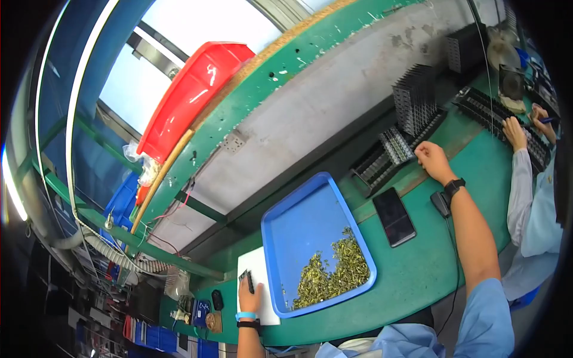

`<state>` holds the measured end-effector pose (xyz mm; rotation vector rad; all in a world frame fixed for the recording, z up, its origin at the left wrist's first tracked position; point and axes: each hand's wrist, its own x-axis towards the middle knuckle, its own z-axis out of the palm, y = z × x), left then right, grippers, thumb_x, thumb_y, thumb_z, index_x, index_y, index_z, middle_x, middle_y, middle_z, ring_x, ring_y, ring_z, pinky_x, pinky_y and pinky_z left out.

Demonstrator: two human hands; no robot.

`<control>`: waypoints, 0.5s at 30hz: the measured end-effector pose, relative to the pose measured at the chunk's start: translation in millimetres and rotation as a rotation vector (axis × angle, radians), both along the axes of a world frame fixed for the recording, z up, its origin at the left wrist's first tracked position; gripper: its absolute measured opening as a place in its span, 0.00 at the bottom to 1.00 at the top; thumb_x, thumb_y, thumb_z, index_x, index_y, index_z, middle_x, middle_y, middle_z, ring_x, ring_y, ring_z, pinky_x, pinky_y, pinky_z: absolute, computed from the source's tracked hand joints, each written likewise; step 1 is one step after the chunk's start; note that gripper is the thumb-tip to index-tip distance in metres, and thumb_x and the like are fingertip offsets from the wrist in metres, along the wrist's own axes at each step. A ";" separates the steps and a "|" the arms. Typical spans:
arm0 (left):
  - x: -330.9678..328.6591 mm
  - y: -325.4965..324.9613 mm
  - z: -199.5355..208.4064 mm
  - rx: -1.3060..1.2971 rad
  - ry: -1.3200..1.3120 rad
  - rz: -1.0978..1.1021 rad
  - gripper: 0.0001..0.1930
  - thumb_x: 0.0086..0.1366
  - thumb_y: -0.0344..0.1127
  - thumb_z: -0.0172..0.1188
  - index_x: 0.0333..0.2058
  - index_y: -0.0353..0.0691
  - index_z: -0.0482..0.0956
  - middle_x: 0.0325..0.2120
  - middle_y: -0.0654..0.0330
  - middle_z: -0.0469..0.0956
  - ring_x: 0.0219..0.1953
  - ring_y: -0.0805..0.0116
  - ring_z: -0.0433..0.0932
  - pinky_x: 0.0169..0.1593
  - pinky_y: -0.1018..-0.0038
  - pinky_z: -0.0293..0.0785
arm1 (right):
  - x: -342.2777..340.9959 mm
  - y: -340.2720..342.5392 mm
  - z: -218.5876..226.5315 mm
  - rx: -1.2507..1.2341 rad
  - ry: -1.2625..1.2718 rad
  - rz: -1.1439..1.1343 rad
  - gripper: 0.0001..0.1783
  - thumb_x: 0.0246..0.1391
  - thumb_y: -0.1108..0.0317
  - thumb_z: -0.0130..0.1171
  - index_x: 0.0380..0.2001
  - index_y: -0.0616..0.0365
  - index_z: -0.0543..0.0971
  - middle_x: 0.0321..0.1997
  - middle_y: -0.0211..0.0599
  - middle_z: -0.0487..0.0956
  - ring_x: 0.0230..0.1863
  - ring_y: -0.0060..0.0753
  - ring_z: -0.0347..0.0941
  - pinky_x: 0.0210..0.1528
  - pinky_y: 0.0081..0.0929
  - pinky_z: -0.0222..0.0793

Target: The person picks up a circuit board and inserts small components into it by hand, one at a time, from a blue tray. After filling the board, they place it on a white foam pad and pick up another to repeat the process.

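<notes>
My left hand (249, 299) rests on a white sheet (271, 307) left of the tray, its fingers closed around a small black part with a row of teeth (246, 280). My right hand (434, 161) reaches to the back right, thumb and fingertips pinched together beside a light, slotted panel (396, 148). That panel sits in a black ribbed rack (375, 170). What the right fingertips hold, if anything, is too small to make out. Between my hands lies a blue tray (276, 250) with a heap of small brass-coloured metal pieces (328, 274) at its near end.
A dark phone (394, 217) and a black corded device (440, 204) lie by my right forearm. Upright black racks (415, 98) stand farther back. At the right, a co-worker's hands (515, 132) work over another rack. A red bin (194, 95) rests on the green shelf above.
</notes>
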<state>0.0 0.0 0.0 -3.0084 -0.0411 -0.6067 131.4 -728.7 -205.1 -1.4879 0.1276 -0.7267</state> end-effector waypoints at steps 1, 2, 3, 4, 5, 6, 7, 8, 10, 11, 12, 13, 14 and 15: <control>5.1 -3.9 -0.1 -0.030 -0.041 0.014 0.50 0.63 0.57 0.71 0.75 0.38 0.60 0.75 0.36 0.57 0.75 0.35 0.57 0.76 0.54 0.57 | -7.9 2.1 8.5 -0.004 0.008 -0.009 0.07 0.68 0.67 0.60 0.36 0.59 0.80 0.26 0.29 0.80 0.28 0.20 0.76 0.32 0.23 0.73; -31.2 -42.9 -92.7 -0.139 -0.017 0.059 0.49 0.62 0.56 0.71 0.74 0.37 0.62 0.73 0.35 0.60 0.74 0.34 0.59 0.75 0.53 0.58 | -47.9 -47.9 -23.7 -0.089 0.081 0.007 0.07 0.68 0.69 0.60 0.36 0.60 0.80 0.25 0.30 0.80 0.28 0.21 0.77 0.32 0.26 0.73; -78.8 -91.3 -172.5 -0.244 0.011 0.115 0.47 0.61 0.55 0.72 0.72 0.36 0.65 0.71 0.34 0.64 0.73 0.33 0.62 0.74 0.52 0.60 | -88.8 -100.9 -44.1 -0.175 0.155 0.027 0.07 0.67 0.70 0.60 0.35 0.62 0.79 0.25 0.30 0.80 0.27 0.23 0.77 0.31 0.28 0.72; -70.1 -92.0 -170.0 -0.239 0.012 0.095 0.47 0.61 0.55 0.72 0.72 0.36 0.65 0.71 0.34 0.64 0.73 0.33 0.62 0.74 0.52 0.60 | -95.7 -107.8 -36.9 -0.169 0.156 0.007 0.07 0.67 0.70 0.60 0.35 0.62 0.79 0.25 0.30 0.80 0.27 0.23 0.77 0.31 0.28 0.72; -64.9 -75.0 -182.0 -0.309 0.047 0.127 0.47 0.61 0.54 0.72 0.71 0.33 0.66 0.68 0.35 0.68 0.69 0.38 0.68 0.72 0.55 0.64 | -92.2 -106.5 -28.9 -0.182 0.174 0.015 0.07 0.67 0.70 0.60 0.35 0.62 0.79 0.25 0.30 0.80 0.27 0.22 0.76 0.31 0.27 0.72; -60.0 -56.4 -190.6 -0.374 0.077 0.160 0.46 0.61 0.54 0.73 0.70 0.30 0.67 0.64 0.36 0.73 0.66 0.42 0.73 0.69 0.58 0.68 | -87.5 -103.7 -21.7 -0.190 0.189 0.024 0.07 0.67 0.69 0.60 0.35 0.62 0.79 0.25 0.30 0.80 0.27 0.22 0.76 0.31 0.27 0.72; -64.6 -59.1 -196.9 -0.443 0.132 0.195 0.46 0.61 0.53 0.74 0.68 0.27 0.68 0.61 0.37 0.77 0.63 0.47 0.78 0.67 0.60 0.72 | -91.4 -106.7 -26.3 -0.204 0.227 0.032 0.08 0.67 0.69 0.60 0.34 0.62 0.79 0.25 0.30 0.79 0.27 0.21 0.75 0.31 0.26 0.71; -63.8 -59.1 -197.6 -0.447 0.145 0.201 0.46 0.61 0.53 0.74 0.68 0.27 0.68 0.61 0.37 0.77 0.63 0.47 0.78 0.67 0.60 0.72 | -90.8 -110.9 -28.9 -0.209 0.241 0.037 0.08 0.67 0.69 0.60 0.34 0.62 0.79 0.25 0.30 0.79 0.27 0.21 0.75 0.31 0.26 0.71; -54.4 -63.0 -190.2 -0.541 0.220 0.176 0.47 0.58 0.53 0.75 0.68 0.29 0.69 0.60 0.37 0.78 0.62 0.45 0.78 0.66 0.59 0.73 | -83.6 -118.6 -35.1 -0.241 0.166 0.030 0.08 0.67 0.68 0.60 0.34 0.61 0.79 0.26 0.30 0.79 0.27 0.20 0.75 0.31 0.25 0.71; -58.8 -65.5 -183.9 -0.585 0.252 0.174 0.47 0.57 0.53 0.76 0.68 0.29 0.70 0.60 0.38 0.79 0.62 0.44 0.79 0.66 0.59 0.73 | -83.0 -117.7 -36.8 -0.252 0.125 0.036 0.08 0.68 0.68 0.60 0.34 0.61 0.79 0.26 0.30 0.79 0.27 0.20 0.74 0.31 0.25 0.71; -61.7 -64.2 -187.7 -0.517 0.208 0.187 0.48 0.56 0.53 0.77 0.68 0.29 0.69 0.59 0.39 0.80 0.60 0.46 0.80 0.64 0.60 0.75 | -85.9 -117.9 -38.3 -0.250 0.137 0.060 0.08 0.68 0.68 0.60 0.34 0.61 0.79 0.26 0.30 0.79 0.27 0.20 0.74 0.31 0.25 0.71; -68.6 -58.3 -188.9 -0.449 0.151 0.207 0.50 0.54 0.52 0.78 0.69 0.29 0.69 0.58 0.40 0.81 0.59 0.48 0.82 0.62 0.61 0.76 | -86.3 -116.5 -33.6 -0.228 0.150 0.087 0.08 0.68 0.68 0.60 0.35 0.61 0.78 0.26 0.29 0.79 0.27 0.20 0.74 0.31 0.24 0.71; -66.6 -70.7 -186.7 -0.454 0.159 0.217 0.50 0.54 0.52 0.78 0.69 0.29 0.69 0.58 0.40 0.81 0.59 0.48 0.82 0.62 0.61 0.76 | -89.2 -125.0 -35.9 -0.214 0.172 0.088 0.08 0.68 0.68 0.59 0.35 0.61 0.78 0.26 0.28 0.78 0.27 0.20 0.74 0.30 0.24 0.71; -63.7 -81.8 -182.3 -0.463 0.195 0.217 0.51 0.53 0.52 0.79 0.69 0.29 0.68 0.58 0.39 0.80 0.59 0.49 0.82 0.62 0.61 0.76 | -89.6 -129.2 -40.9 -0.221 0.180 0.095 0.08 0.68 0.68 0.59 0.35 0.61 0.78 0.26 0.28 0.78 0.27 0.20 0.74 0.30 0.24 0.71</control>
